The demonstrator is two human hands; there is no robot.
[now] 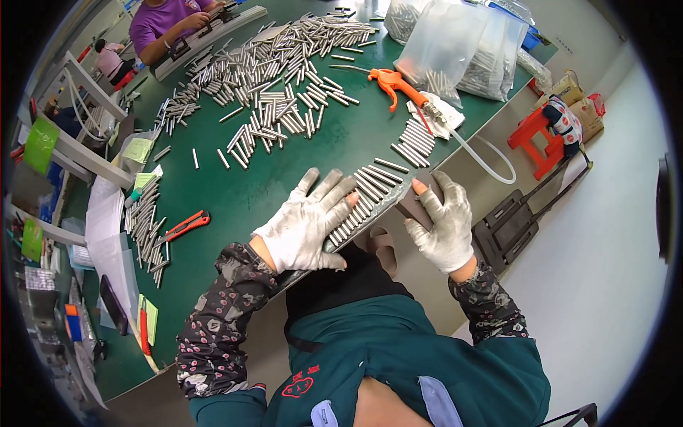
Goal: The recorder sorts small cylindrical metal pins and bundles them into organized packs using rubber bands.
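My left hand (pixel 306 220), in a worn white glove with bare fingertips, lies flat with fingers spread at the table's near edge. Its fingertips touch the left side of a row of short metal pins (pixel 371 186) lined up side by side along that edge. In my right hand (pixel 447 222), gloved the same way, is a dark grey-brown flat block (pixel 413 206), held against the right end of the row. The underside of the block is hidden. Farther right lies a second small group of aligned pins (pixel 415 142).
A large heap of loose pins (pixel 284 53) covers the far part of the green table (pixel 235 199). An orange air gun (pixel 395 87) with a hose rests beside clear bags of pins (pixel 455 50). A red cutter (pixel 186 225) lies left. Across the table another person (pixel 163 28) works.
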